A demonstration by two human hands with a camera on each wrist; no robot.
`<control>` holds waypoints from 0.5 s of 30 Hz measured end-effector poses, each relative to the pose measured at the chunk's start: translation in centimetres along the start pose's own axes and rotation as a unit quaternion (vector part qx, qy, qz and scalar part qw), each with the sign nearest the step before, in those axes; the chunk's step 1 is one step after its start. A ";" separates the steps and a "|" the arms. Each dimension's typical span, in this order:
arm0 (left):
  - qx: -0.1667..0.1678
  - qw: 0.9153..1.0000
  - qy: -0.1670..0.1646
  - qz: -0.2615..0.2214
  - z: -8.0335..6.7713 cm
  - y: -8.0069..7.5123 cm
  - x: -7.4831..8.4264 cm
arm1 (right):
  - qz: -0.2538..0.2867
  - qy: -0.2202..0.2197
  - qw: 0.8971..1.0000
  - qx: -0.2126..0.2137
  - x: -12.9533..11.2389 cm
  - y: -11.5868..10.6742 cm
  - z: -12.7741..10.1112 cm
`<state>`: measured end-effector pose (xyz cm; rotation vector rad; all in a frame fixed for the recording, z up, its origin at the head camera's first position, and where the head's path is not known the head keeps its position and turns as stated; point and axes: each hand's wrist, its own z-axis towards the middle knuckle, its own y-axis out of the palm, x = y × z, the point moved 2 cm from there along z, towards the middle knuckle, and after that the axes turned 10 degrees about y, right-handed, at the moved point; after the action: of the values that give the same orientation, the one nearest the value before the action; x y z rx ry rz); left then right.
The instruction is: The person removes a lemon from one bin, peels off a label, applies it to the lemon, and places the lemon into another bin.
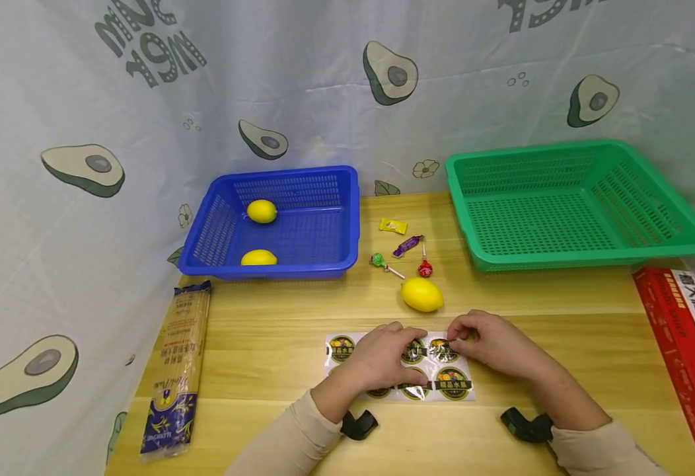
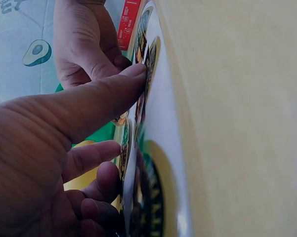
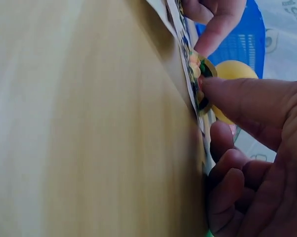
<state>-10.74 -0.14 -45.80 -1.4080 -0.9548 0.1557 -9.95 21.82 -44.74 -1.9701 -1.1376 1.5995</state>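
Nearest of all, a glossy sticker sheet [image 1: 400, 367] lies flat on the pale wooden counter [image 1: 264, 330], printed with round fruit labels in two rows. The left hand [image 1: 382, 357] presses down on it, thumb stretched flat along the sheet and the other fingers bent against it. The right hand [image 1: 490, 342] pinches the rim of one round sticker [image 3: 203, 79] in the upper row between thumb and forefinger, its edge lifted off the backing. Just beyond the sheet sits a smooth oval lemon [image 1: 421, 294], and past it a scatter of wrapped sweets: a red lollipop [image 1: 424, 268], a green lollipop [image 1: 378, 260], a purple candy [image 1: 407, 246] and a yellow candy [image 1: 393, 226]. A blue latticed plastic basket [image 1: 324, 264] at back left holds two more lemons [image 1: 261, 211]; a green basket [image 1: 651, 248] of the same slotted make stands at back right. A long cellophane spaghetti packet [image 1: 176, 370] lies along the left edge, a red pasta box [image 1: 686, 357] along the right.
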 end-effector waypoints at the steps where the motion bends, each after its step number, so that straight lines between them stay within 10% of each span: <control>1: 0.000 1.000 -0.001 -0.002 0.0 0.0 0.0 | -0.010 -0.004 1.000 0.004 -0.1 0.0 0.0; 15: 0.012 0.999 -0.014 -0.039 -0.2 -0.4 0.2 | 0.064 0.029 0.998 0.006 -0.8 -1.0 -0.2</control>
<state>-10.65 -0.28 -45.35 -1.3480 -1.0266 0.1289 -10.12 21.87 -43.43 -2.1055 -0.9959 1.5969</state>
